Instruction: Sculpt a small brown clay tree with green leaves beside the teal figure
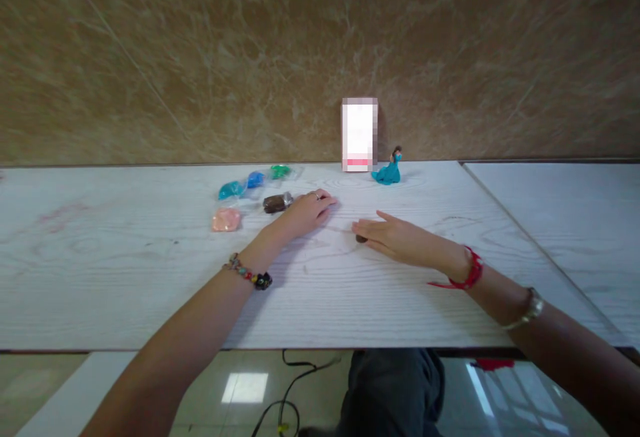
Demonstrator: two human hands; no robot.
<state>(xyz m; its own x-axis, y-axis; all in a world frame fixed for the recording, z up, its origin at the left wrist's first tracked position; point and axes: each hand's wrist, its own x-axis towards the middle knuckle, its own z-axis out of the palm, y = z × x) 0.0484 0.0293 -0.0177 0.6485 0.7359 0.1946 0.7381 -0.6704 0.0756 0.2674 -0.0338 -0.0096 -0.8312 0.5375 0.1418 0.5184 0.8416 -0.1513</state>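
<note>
One small, dark brown, rounded lump (361, 239) lies on the white wood-grain table (150, 257), partly beneath the extended fingers of the right hand (395, 237) and showing at their near edge. The right hand is open and flat, palm down, not clamped; the pressure on the lump cannot be told. The left hand (310, 212) rests on the table across from it, fingers loosely bent and apart from the thumb, with nothing visible in its grasp.

Nearest the left hand, just beside its wrist side, is one brown mass in a clear, glossy wrapper (276, 203). Four further soft-looking portions in clear film lie beyond and left of it: one teal (231, 189), one blue (255, 179), one green (280, 171) and one flattened, squarish peach-pink (227, 219). Wrapped portions total five — one of each colour.

At the far table edge, one upright rectangular device with a bright, pixelated face (360, 134) stands near the brown marble-patterned wall (200, 57). Just right of it is one small figurine with dark hair and a flared turquoise dress (389, 172).

Wristwear: one beaded bracelet (247, 274) on the left; one red cord (473, 269) and one pale metallic band (535, 305) on the right.
</note>
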